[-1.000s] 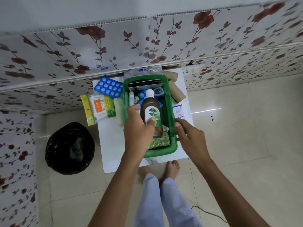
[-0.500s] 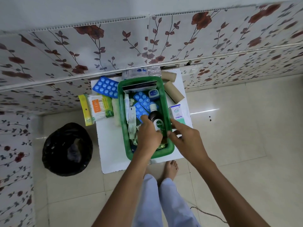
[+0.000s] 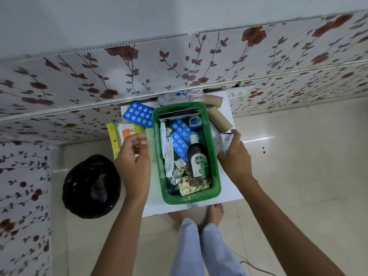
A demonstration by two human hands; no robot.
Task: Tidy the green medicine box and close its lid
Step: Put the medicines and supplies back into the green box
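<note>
The green medicine box (image 3: 216, 177) stands open on a white table (image 3: 232, 193). Inside lie a brown Dettol bottle (image 3: 197, 158), blue blister packs (image 3: 182, 134), a white tube (image 3: 163, 136), a small blue tin (image 3: 195, 121) and gold foil strips (image 3: 189, 186). My left hand (image 3: 134, 158) hovers empty, fingers apart, just left of the box. To the box's right, my right hand (image 3: 236, 156) grips a small white carton (image 3: 223, 143). No lid is visible.
A blue blister pack (image 3: 138, 114), a cotton-bud packet (image 3: 127, 133) and a yellow strip (image 3: 113, 140) lie left of the box. Two cardboard tubes (image 3: 219, 119) and a clear packet (image 3: 179, 97) are at the back. A black bin (image 3: 90, 186) stands on the floor at left.
My left hand set the Dettol bottle down in the box, let go and moved left. My right hand reached right and took hold of the white carton.
</note>
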